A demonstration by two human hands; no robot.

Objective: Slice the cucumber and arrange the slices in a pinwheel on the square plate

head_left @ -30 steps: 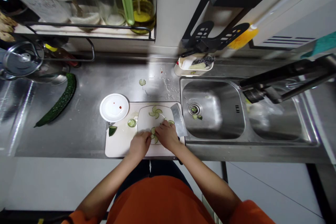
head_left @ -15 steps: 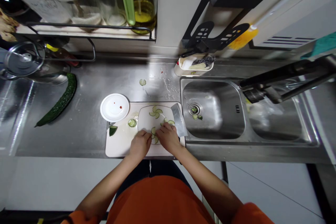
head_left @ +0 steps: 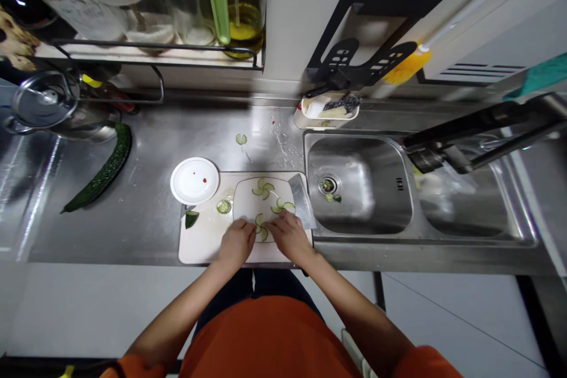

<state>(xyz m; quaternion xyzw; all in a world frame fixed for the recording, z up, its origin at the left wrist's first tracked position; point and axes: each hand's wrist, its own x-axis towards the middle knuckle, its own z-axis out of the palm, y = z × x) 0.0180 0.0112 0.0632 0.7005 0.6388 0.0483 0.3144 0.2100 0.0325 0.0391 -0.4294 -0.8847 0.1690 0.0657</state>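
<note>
Left hand (head_left: 238, 241) | cucumber slices (head_left: 264, 233) beside it | pale green, dark-rimmed (fanned pinwheel-style)

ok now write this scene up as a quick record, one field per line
left hand: fingertips at the near cluster of cucumber slices, grip unclear
right hand: fingertips at the same cluster's right side, grip unclear
cucumber clusters: three, fanned out
cutting board: in front of the person, hands over it
cleaver: along the board's right side
white plate: over board's upper left corner, red bits on it
whole cucumber: on the counter, left
sink: right of board, green scraps by drain
</note>
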